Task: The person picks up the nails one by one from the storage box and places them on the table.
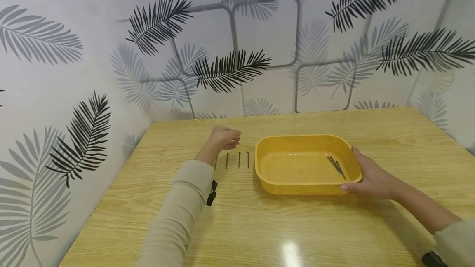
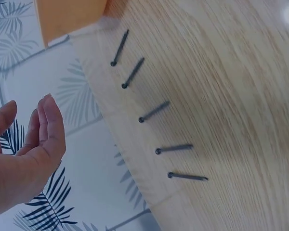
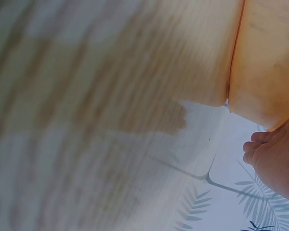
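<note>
With the left hand (image 1: 224, 137) empty, the right hand (image 1: 372, 178) gripping the tray (image 1: 300, 188) at its right edge could, by jerking, slide the screws (image 1: 341, 170).

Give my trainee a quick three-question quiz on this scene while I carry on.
1. How many dark fasteners lie on the table in the left wrist view?
2. What does the right grip hold: (a) a fastener, (b) the yellow tray, (c) nothing?
3. True or false: the left grip is clear of the tray.

Key: 1: five. 2: b. 3: true.
</note>
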Demonstrator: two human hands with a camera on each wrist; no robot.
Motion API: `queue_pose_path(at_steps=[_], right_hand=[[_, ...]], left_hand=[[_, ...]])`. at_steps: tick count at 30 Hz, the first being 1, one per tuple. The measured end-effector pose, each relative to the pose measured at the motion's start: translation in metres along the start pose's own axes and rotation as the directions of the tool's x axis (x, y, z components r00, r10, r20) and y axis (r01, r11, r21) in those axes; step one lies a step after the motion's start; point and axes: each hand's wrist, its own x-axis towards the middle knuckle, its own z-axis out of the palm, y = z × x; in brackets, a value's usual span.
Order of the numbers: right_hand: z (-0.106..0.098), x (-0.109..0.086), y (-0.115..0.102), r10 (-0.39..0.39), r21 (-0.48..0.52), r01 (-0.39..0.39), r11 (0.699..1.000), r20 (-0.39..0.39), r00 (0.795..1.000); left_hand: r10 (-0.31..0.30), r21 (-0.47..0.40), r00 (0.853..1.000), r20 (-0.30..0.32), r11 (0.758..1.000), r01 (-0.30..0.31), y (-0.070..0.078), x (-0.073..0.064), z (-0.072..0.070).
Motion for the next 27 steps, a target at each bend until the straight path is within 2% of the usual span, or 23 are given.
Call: queue_pose_path(at_steps=[5,15,17,18,22,24,25,27], right_hand=[[0.000,0.000,0.000,0.003,0.002,-0.003,1.000,0.000,1.000],[0.000,0.000,-0.002,-0.012,-0.002,0.012,1.000,-0.007,1.000],[0.000,0.000,-0.002,-0.013,0.002,0.013,1.000,-0.006,1.000],[0.000,0.000,-0.002,-0.012,0.001,0.012,1.000,-0.007,1.000],[0.001,0.000,-0.001,-0.002,-0.003,0.002,1.000,-0.008,1.000],[0.001,0.000,0.000,0.004,-0.013,-0.004,1.000,-0.006,1.000],[0.002,0.000,0.000,0.007,-0.018,-0.007,1.000,-0.004,1.000],[0.002,0.000,0.000,0.014,-0.026,-0.014,1.000,0.000,1.000]], left_hand=[[0.004,-0.009,1.000,0.006,1.000,-0.004,0.005,0.000,0.012],[0.020,-0.052,0.998,0.064,0.999,-0.017,0.016,0.000,0.035],[0.023,-0.062,0.997,0.072,0.998,-0.018,0.015,0.003,0.040],[0.042,-0.074,0.995,0.085,0.997,-0.036,0.012,0.011,0.042],[0.040,-0.087,0.994,0.106,0.996,-0.031,0.012,0.016,0.051],[0.039,-0.091,0.993,0.110,0.995,-0.029,0.014,0.013,0.055],[0.020,-0.084,0.995,0.102,0.996,-0.012,0.019,0.005,0.056],[0.018,-0.080,0.995,0.100,0.997,-0.010,0.021,0.000,0.059]])
